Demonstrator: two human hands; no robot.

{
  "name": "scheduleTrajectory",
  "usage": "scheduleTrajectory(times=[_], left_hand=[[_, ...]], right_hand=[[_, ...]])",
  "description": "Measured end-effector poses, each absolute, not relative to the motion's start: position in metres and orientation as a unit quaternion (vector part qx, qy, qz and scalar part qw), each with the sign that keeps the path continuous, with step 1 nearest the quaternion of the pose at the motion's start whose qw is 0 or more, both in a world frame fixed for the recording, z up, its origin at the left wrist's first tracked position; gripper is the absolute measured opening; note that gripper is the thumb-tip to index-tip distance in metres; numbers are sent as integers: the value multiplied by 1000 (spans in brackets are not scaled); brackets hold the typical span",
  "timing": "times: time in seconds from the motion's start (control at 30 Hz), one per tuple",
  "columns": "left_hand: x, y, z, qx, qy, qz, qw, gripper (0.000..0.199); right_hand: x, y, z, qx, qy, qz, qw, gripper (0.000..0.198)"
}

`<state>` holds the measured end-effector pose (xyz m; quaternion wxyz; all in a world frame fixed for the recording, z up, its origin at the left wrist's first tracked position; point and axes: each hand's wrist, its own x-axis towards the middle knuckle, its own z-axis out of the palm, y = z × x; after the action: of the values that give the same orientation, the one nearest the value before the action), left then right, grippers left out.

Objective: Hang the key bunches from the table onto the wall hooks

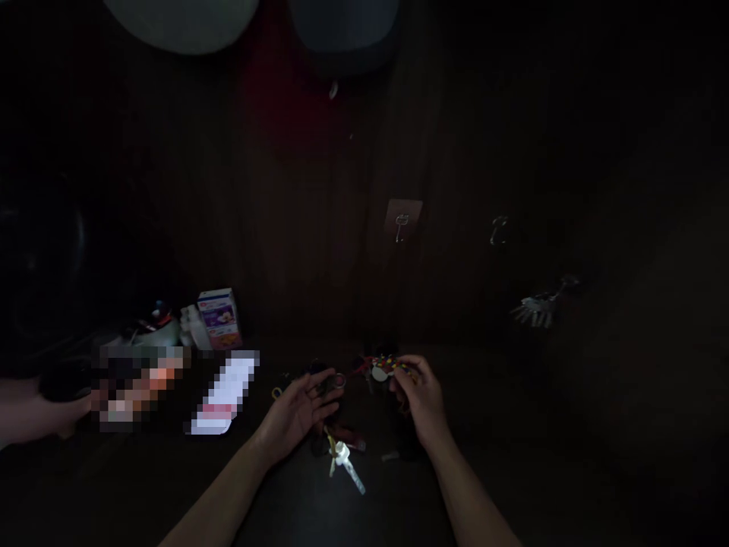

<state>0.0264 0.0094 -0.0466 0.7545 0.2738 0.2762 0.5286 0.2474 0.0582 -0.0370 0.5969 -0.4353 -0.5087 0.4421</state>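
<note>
My left hand [293, 418] is turned palm up with its fingers loosely extended, and a metal key ring [339, 381] with something dark on it rests at the fingertips. Between the thumb and fingers of my right hand [420, 391] is a multicoloured cord [388, 362], with a pale flat tag [379, 374] hanging beside it. Below the hands, a key [353, 475] with a bright pale head lies on the dark table, touching a yellowish strap. A dark reddish piece [348, 439] lies just behind it. Darkness hides much around both hands.
At the left lies a lit phone [225, 391], its screen blurred out. Another person's arm [34, 418] reaches in beside it. Behind stand a small printed box [219, 319] and a bowl [159, 334]. Hooks [402, 226] and a bunch of keys [538, 308] are on the wall.
</note>
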Motion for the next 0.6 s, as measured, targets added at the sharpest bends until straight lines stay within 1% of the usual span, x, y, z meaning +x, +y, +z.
scheduleTrajectory(times=[0.07,0.17,0.23,0.3,0.5,0.6], left_hand=[[27,8,-46,297,314,530,730,41],[30,7,-44,313,398,526,683,46],[33,7,-43,318,436,518,663,49],[35,6,-40,317,454,514,655,50],[38,4,-30,279,479,530,642,57],[39,3,-29,268,475,544,637,54]], right_hand=[[246,53,-24,-420,-531,451,582,29],[245,46,0,-404,-574,459,545,27],[246,43,15,-402,-604,459,512,29],[250,43,28,-395,-623,457,497,31],[273,57,61,-376,-628,414,542,30],[292,70,82,-383,-611,370,586,30]])
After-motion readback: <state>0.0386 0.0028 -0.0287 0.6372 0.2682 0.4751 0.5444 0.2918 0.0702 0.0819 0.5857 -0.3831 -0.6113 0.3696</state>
